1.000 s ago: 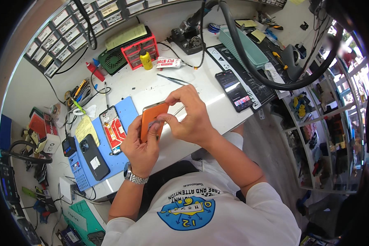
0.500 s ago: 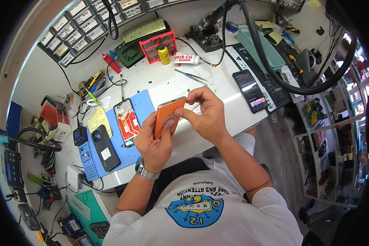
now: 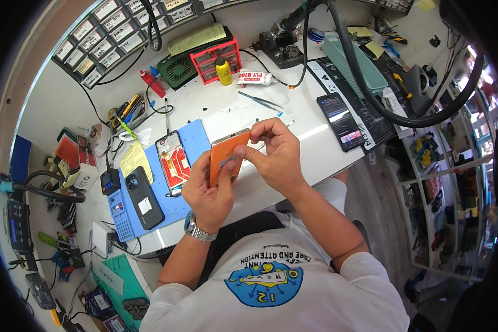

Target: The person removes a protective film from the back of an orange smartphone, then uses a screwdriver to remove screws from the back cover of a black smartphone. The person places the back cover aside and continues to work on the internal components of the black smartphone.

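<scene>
I hold an orange phone-shaped panel (image 3: 225,155) upright over the white bench, between both hands. My left hand (image 3: 209,195), with a metal watch at the wrist, grips its lower edge from below. My right hand (image 3: 275,155) pinches its upper right edge with the fingertips. Left of my hands, an opened phone frame with red insides (image 3: 172,163) and a dark phone back (image 3: 144,197) lie on a blue work mat (image 3: 189,145).
A dark phone with a lit screen (image 3: 341,121) lies on a black mat to the right. At the back stand a red drawer box (image 3: 213,54), a yellow bottle (image 3: 222,70), a glue tube (image 3: 255,78) and tweezers (image 3: 261,102). Tools, cables and a thick black hose crowd the edges.
The hands and the orange panel stay together at the bench's middle; the view has shifted slightly. My right fingers have moved along the panel's upper edge.
</scene>
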`<control>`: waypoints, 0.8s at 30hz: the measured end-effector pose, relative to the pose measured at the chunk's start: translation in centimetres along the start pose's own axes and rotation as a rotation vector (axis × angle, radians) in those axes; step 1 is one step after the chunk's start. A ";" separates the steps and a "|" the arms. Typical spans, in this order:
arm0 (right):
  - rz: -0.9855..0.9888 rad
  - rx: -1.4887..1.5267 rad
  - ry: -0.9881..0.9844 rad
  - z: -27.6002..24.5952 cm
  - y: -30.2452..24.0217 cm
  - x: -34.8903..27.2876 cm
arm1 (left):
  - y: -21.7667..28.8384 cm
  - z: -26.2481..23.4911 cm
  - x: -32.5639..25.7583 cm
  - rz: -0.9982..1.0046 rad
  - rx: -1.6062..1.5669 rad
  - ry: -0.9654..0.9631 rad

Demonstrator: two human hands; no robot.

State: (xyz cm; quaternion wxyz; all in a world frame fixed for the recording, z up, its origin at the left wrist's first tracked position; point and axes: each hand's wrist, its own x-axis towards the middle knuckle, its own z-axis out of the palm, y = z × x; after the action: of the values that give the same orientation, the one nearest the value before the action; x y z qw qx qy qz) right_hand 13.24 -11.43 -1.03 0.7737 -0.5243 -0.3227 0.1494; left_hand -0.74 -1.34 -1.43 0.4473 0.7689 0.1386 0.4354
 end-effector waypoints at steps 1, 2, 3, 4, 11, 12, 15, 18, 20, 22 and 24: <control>0.019 0.000 0.029 0.3 -0.5 -0.1 | 0.1 0.1 0.0 -0.012 -0.009 0.004; 0.038 -0.001 0.059 0.6 -0.7 -0.1 | 0.2 0.1 0.0 -0.025 -0.018 0.008; 0.036 -0.009 0.048 0.6 -0.7 -0.2 | 0.3 0.1 -0.1 -0.017 -0.017 0.013; 0.034 -0.016 0.038 0.6 -0.7 -0.3 | 0.4 0.1 -0.2 -0.009 -0.015 0.018; -0.099 -1.006 -0.304 -3.3 -0.4 1.0 | 0.9 -1.8 1.2 -0.206 -0.344 0.177; -0.065 -1.032 -0.327 -3.5 -0.1 1.1 | 0.5 -2.3 1.6 -0.269 -0.430 0.167; 0.036 -1.055 -0.410 -3.6 0.5 1.6 | -0.4 -3.5 2.4 -0.471 -0.701 0.133; -0.012 -1.124 -0.492 -3.4 1.0 2.1 | -0.9 -4.2 2.3 -0.620 -0.871 0.096; -0.137 -1.110 -0.444 -3.6 1.8 2.0 | -0.8 -4.5 2.1 -0.697 -0.909 0.081; -0.159 -0.939 -0.342 -3.0 0.9 1.9 | -0.5 -4.6 1.7 -0.769 -0.963 0.045; -0.083 -0.615 -0.185 -1.9 -1.0 1.4 | -0.5 -4.6 1.4 -0.772 -0.965 0.032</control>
State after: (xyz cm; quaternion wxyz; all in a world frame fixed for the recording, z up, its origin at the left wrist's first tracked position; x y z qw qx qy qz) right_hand 15.49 -12.40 -0.10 0.5521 -0.7041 -0.4425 0.0604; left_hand -3.43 2.42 -0.09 0.8679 0.3673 0.2010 0.2672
